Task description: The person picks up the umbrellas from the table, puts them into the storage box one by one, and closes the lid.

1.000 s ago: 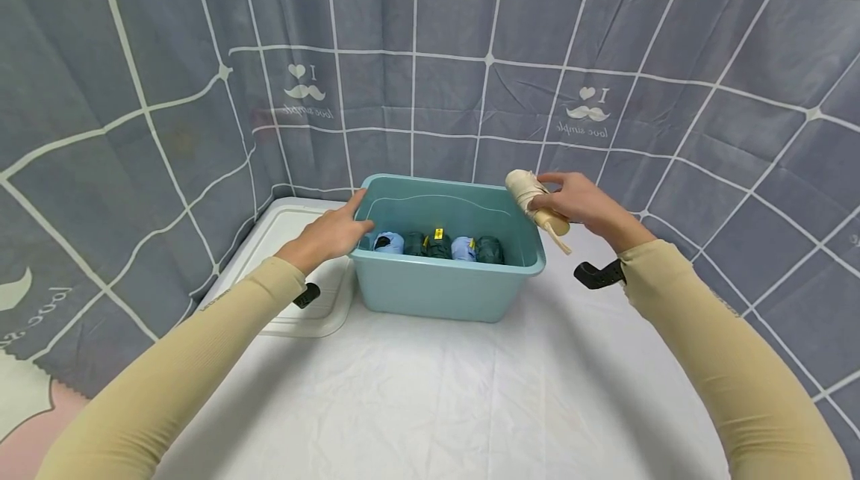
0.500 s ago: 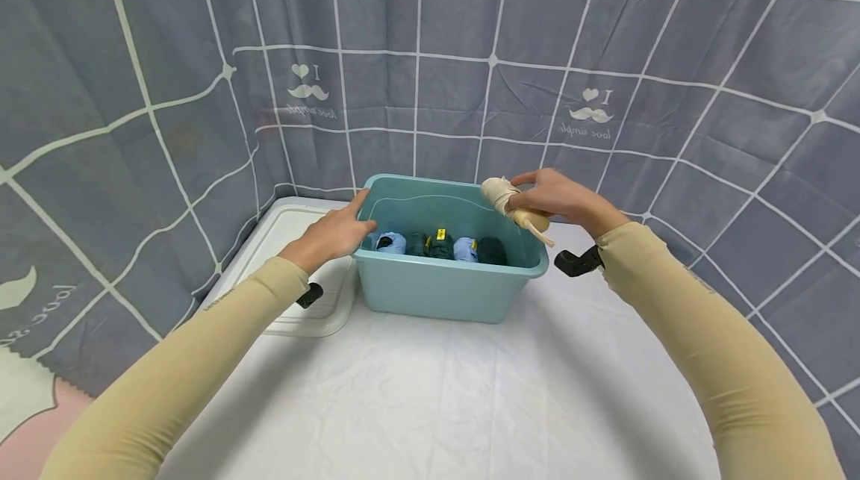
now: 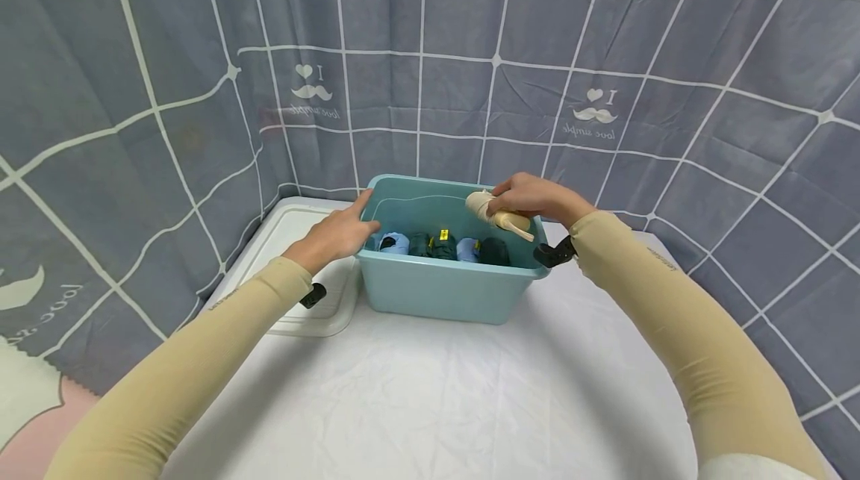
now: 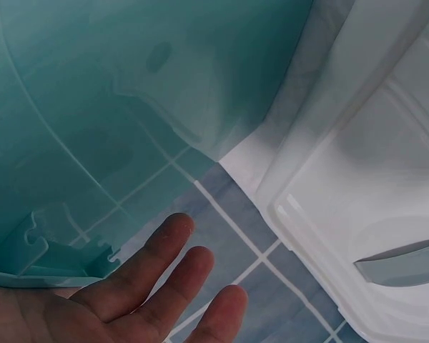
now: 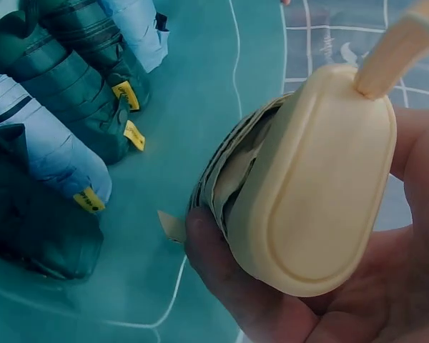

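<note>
My right hand (image 3: pixel 537 196) holds a cream folded umbrella (image 3: pixel 480 204) over the right part of a teal plastic bin (image 3: pixel 437 290). Its flat-ended handle (image 5: pixel 318 193) and strap face the right wrist camera, and fingers curl round the wrapped fabric. Inside the bin lie several folded umbrellas in a row, such as a light blue umbrella (image 3: pixel 395 243) and a dark green umbrella (image 3: pixel 493 251), some with yellow tags. At the bin's left rim rests my left hand (image 3: pixel 336 236), thumb reaching over the edge. The left wrist view shows loosely straight fingers (image 4: pixel 175 232) outside the bin wall.
A white lid (image 3: pixel 278 241) lies on the table left of the bin, partly under the left forearm. White cloth (image 3: pixel 430 390) covers the table. Grey checked curtains (image 3: pixel 450 92) enclose the back and both sides.
My right hand has carried the cream umbrella leftward and slightly down, from beside the bin's right rim to over its interior. The left hand stays at the left rim.
</note>
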Action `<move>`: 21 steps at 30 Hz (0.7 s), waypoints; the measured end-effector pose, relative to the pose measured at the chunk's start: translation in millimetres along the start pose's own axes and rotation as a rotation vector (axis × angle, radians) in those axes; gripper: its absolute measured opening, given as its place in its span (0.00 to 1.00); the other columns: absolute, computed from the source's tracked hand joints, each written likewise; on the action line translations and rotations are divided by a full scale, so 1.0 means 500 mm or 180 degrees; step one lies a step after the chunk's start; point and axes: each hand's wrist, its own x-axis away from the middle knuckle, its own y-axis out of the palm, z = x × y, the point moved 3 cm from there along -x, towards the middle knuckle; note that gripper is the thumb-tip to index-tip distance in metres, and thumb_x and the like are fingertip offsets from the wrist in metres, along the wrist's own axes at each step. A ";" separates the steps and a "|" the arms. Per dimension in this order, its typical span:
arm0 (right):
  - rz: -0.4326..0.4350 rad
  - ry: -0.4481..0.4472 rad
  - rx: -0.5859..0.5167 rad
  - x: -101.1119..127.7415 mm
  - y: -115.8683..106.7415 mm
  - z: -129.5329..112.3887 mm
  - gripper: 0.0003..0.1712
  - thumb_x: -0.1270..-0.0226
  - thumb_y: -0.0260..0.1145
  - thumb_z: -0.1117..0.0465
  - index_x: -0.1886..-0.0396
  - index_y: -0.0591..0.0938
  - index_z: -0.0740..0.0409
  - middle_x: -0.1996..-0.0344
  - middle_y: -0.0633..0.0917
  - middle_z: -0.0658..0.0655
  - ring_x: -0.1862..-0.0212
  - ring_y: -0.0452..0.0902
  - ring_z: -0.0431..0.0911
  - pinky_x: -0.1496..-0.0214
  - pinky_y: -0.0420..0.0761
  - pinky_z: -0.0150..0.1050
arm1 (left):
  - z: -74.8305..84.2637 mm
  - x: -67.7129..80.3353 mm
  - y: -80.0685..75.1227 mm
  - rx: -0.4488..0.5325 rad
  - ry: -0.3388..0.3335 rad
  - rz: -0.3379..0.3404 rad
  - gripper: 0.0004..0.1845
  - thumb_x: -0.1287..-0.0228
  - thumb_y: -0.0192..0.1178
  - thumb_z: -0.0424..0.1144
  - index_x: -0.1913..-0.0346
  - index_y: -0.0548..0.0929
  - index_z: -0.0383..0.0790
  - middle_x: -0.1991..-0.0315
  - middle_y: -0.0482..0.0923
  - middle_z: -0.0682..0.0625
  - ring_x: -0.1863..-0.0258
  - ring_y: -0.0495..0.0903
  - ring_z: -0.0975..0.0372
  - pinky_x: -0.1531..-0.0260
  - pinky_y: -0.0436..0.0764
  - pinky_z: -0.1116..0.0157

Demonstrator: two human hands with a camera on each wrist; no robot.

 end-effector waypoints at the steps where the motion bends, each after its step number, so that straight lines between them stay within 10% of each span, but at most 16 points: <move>1: -0.0006 0.0005 0.0024 -0.004 0.001 -0.003 0.39 0.35 0.66 0.52 0.26 0.70 0.62 0.44 0.80 0.62 0.66 0.76 0.43 0.64 0.79 0.34 | 0.000 0.000 0.000 0.0001 -0.0001 -0.0001 0.42 0.26 0.41 0.57 0.18 0.33 0.57 0.28 0.67 0.34 0.37 0.75 0.41 0.45 0.74 0.39; 21: -0.0678 0.0200 0.0130 -0.072 0.047 -0.051 0.18 0.32 0.63 0.55 0.54 0.82 0.67 0.71 0.79 0.54 0.74 0.71 0.41 0.70 0.76 0.35 | -0.002 -0.001 0.001 -0.0070 0.0001 0.0056 0.42 0.27 0.42 0.57 0.18 0.35 0.57 0.43 0.80 0.35 0.54 0.81 0.48 0.58 0.77 0.48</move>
